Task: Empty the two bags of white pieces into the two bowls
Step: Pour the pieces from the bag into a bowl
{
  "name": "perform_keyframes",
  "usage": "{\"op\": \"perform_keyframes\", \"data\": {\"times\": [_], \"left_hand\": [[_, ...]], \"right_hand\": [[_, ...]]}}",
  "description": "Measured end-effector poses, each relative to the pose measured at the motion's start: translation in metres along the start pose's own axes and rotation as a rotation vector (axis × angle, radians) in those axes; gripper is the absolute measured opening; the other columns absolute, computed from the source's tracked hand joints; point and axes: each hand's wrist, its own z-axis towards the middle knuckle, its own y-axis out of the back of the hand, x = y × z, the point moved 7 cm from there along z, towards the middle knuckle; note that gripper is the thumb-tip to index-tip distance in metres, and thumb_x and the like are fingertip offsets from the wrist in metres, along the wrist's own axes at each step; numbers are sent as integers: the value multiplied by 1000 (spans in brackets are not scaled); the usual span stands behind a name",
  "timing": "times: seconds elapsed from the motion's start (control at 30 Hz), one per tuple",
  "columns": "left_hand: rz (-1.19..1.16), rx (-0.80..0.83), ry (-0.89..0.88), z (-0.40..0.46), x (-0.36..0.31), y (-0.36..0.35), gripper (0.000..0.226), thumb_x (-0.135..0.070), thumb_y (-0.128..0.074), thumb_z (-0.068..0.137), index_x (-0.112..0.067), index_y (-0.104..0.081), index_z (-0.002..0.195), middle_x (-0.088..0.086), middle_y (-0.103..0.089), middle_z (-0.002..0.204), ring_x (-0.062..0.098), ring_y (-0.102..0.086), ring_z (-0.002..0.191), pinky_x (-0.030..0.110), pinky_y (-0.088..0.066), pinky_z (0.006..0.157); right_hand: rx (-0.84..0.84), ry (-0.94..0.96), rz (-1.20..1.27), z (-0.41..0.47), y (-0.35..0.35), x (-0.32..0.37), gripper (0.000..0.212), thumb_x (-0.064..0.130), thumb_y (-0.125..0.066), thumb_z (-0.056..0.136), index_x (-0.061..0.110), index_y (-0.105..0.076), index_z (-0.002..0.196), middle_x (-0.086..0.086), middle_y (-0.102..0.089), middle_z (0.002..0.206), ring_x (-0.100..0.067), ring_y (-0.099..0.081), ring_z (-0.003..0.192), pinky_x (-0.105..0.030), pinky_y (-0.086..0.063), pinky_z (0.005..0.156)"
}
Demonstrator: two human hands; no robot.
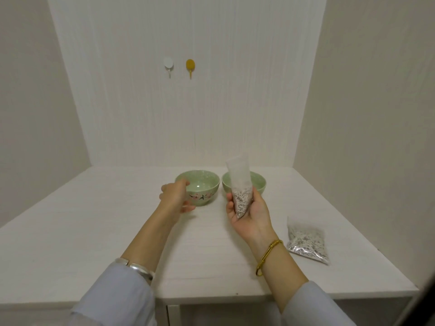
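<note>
Presently: right hand (250, 211), palm up, grips upright bag (240, 189); left hand (175, 196), fingers loosely spread, touches left bowl (204, 184); second bag (307, 241) lies flat.

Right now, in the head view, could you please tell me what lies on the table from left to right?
Left hand → left bowl → bag held upright in the right hand, in front of the right bowl → second bag lying flat.

Pale blue sleeves (117, 295), silver bangle (138, 269), gold bracelet (268, 255).
</note>
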Motion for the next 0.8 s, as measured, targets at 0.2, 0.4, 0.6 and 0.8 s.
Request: {"op": "perform_keyframes", "data": {"times": [0.2, 0.4, 0.6, 0.8], "left_hand": [[-234, 53, 152, 24, 33, -16, 50, -15, -48, 85, -12, -29, 132, 18, -39, 135, 42, -57, 105, 42, -55, 60], [-413, 99, 127, 37, 35, -28, 56, -5, -44, 85, -11, -25, 137, 22, -34, 139, 42, -47, 117, 42, -53, 59], [-423, 114, 118, 15, 24, -26, 50, 5, -35, 84, -4, -31, 132, 18, -36, 119, 42, -45, 114, 49, -49, 83], [-263, 138, 102, -5, 21, -2, 44, -3, -30, 78, -6, -43, 120, 19, -50, 101, 40, -60, 70, 37, -56, 43]], "right_hand": [[-3, 9, 39, -4, -1, 5, 36, 34, -36, 98, 8, -59, 90, -8, -61, 76, -18, -58, 60, -15, -47, 38], [0, 31, 67, -5, 1, 13, 42, 40, -35, 97, 6, -59, 88, -7, -66, 49, -15, -61, 38, -15, -47, 37], [-64, 74, 75, -11, 4, 26, 42, 48, -41, 92, 10, -57, 97, -8, -56, 72, -15, -58, 48, -15, -46, 36], [-88, 130, 84, -18, 4, 38, 38, 46, -42, 93, 13, -55, 106, -6, -55, 72, -14, -57, 46, -14, -43, 35]]}}
